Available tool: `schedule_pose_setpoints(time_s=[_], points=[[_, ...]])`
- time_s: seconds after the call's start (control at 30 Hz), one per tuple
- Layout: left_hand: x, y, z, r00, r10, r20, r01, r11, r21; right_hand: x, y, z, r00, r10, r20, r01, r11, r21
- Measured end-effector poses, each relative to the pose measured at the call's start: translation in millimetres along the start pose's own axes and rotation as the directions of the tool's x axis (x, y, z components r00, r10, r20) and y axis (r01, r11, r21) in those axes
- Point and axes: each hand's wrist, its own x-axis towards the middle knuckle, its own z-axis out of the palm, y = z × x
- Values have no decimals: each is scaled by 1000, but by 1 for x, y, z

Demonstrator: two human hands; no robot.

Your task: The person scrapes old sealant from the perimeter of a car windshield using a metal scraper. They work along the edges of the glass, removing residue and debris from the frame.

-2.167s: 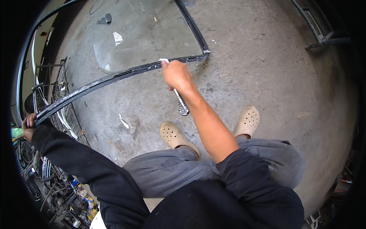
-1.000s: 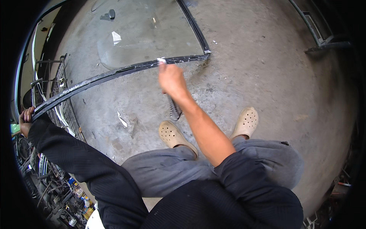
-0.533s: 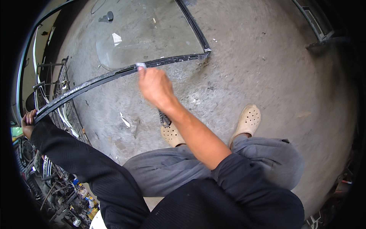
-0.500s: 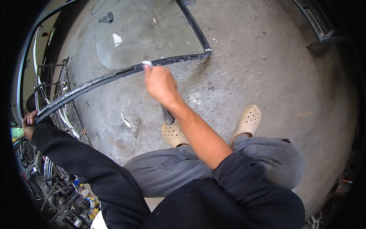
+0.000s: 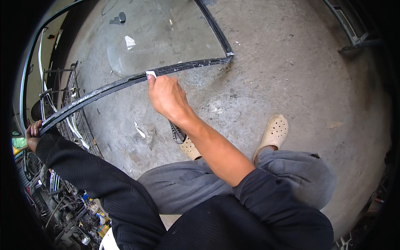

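A large pane of clear glass [image 5: 166,35] with a black-edged frame [image 5: 100,92] stands in front of me. At the far left, my left hand [image 5: 33,135] is wrapped round the frame's near corner. My right hand [image 5: 168,96] is closed in a fist beside the middle of the near frame edge. From the fist's lower side sticks out the dark, ribbed handle of a hand tool [image 5: 177,133]. A white flat piece [image 5: 151,74] shows at the thumb, against the frame. Whether it belongs to the tool is hidden by my fingers.
Beige clogs [image 5: 273,132] are on my feet on the concrete floor [image 5: 291,83]. A dark wire rack [image 5: 68,98] stands at left, above a heap of mixed parts [image 5: 62,208]. White scraps [image 5: 139,130] and a dark object [image 5: 118,18] lie about. Another frame [image 5: 354,39] is at far right.
My right hand has moved slightly left and down along the frame edge, and more of the tool's handle shows. My left hand keeps its grip on the corner.
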Motion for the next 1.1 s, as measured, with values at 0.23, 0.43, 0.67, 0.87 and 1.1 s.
schedule_pose_setpoints(time_s=[0.23, 0.43, 0.67, 0.87, 1.1], points=[[1, -5, 5, 999, -6, -47, 9, 999, 49, 1, 7, -7, 989, -8, 150, -5, 997, 82], [18, 13, -32, 959, -223, 177, 225, 974, 5, 13, 68, -49, 909, -46, 414, -229, 776, 588], [35, 19, -51, 989, -51, 139, 52, 999, -8, 46, 201, -104, 937, 299, 183, -254, 220, 942], [15, 10, -19, 999, -41, 31, 42, 999, -28, 49, 196, -69, 929, 358, 96, -261, 446, 856], [0, 0, -1, 998, -53, -29, 52, 998, -29, 52, 175, -62, 878, 423, 224, -464, 637, 615]])
